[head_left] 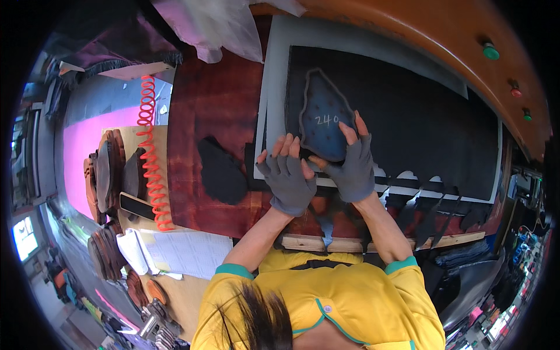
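The die, grey-rimmed with a bluish face, is set near the left end of the black sheet. The right hand is curved about its near right side, fingers at the edge; whether it is firmly gripped cannot be told. The left hand is open, its fingers spread beside the die's left edge. Progress is judged partial: scalloped gaps are seen along the sheet's near edge, and a dark piece is laid on the red board, while most of the sheet is left uncut. The far side is overhung by an orange beam; the board's far corner is draped by plastic. To the left are seen a red coiled hose, a phone and papers.
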Available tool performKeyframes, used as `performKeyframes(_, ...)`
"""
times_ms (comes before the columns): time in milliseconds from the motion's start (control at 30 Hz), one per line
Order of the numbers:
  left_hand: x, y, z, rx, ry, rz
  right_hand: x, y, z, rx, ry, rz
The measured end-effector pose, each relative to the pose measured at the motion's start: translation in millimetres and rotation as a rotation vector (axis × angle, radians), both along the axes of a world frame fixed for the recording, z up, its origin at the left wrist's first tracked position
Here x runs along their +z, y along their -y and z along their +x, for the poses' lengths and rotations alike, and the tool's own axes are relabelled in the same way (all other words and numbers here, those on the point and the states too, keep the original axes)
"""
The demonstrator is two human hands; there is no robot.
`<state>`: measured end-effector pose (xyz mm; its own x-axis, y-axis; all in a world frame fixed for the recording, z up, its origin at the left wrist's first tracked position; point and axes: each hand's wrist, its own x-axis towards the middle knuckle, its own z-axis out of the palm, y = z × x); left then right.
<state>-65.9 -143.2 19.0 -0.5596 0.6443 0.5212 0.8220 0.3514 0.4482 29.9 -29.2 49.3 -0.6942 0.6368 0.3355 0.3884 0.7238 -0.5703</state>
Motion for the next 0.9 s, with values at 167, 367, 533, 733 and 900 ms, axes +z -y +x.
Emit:
performKeyframes(167,1,-2,0,0.004,0.038,0.023,-1,-3,-6,0.027,0.018,0.019)
performKeyframes(367,-4,-11,-5,0.042,-0.020,0.050,-1,-11,-16,-0.022,0.071,0.051)
performKeyframes(533,-1,-41,-21,0.060,-0.082,0.124,6,-25,-31,-0.151,0.037,0.261)
performKeyframes(733,-8,-87,-53,0.085,-0.175,0.176,5,-42,26,-0.222,0.010,0.228)
performKeyframes(900,7,-118,-69,0.141,-0.161,0.067,-1,-80,57,-0.354,-0.057,0.182)
